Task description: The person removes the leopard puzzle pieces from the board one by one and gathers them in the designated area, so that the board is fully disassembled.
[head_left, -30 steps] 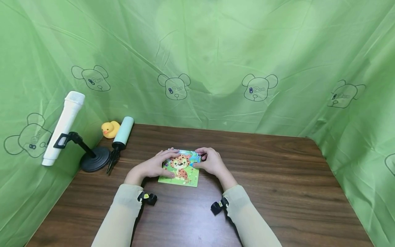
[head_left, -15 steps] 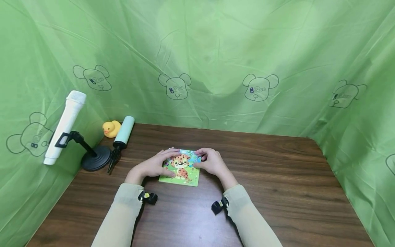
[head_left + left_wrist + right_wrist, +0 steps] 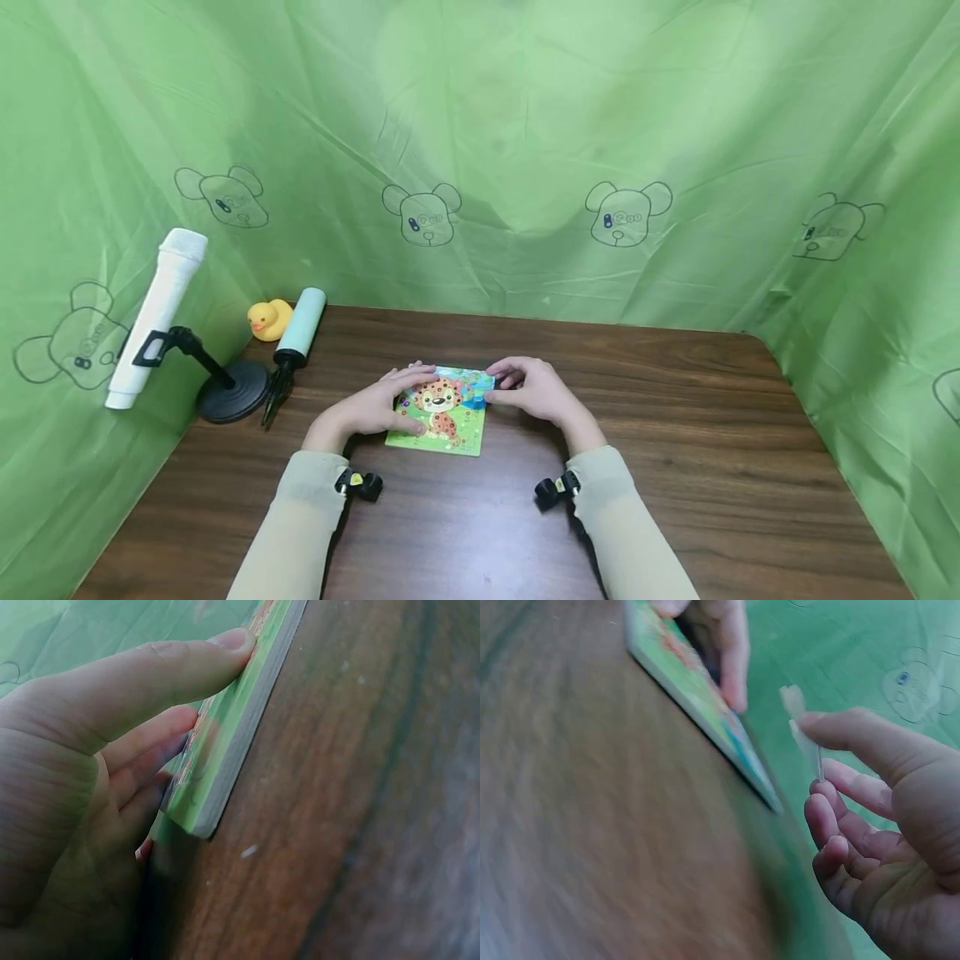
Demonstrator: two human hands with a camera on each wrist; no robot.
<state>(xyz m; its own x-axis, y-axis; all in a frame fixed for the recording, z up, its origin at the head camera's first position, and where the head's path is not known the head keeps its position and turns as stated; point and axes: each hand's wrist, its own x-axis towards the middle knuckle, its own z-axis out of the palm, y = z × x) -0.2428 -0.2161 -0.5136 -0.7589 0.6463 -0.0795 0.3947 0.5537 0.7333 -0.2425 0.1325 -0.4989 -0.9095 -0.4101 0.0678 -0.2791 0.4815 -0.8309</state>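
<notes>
A square jigsaw puzzle [image 3: 453, 442] with a spotted cub picture lies flat on the table. My left hand [image 3: 367, 407] rests over its left side. In the left wrist view the thumb [image 3: 172, 671] presses straight on the picture, with the other fingers along the far side. My right hand [image 3: 542, 392] is just off the upper right edge, its thumb and fingers pinching a small, thin puzzle piece [image 3: 802, 735]. The right wrist view shows that piece apart from the puzzle board [image 3: 697, 697], its pale side showing. A darker blue patch shows near the board's right edge.
A white microphone [image 3: 161, 317] leans in a black stand [image 3: 232, 392] at the left. Behind it are a yellow rubber duck [image 3: 270, 320] and a light-blue hand pump [image 3: 302, 321]. Green cloth [image 3: 525, 125] encloses the back and sides of the wooden table [image 3: 675, 433].
My right hand has moved slightly right, away from the puzzle's edge, with the piece between its fingers. My left hand stays on the puzzle. The head view has shifted slightly.
</notes>
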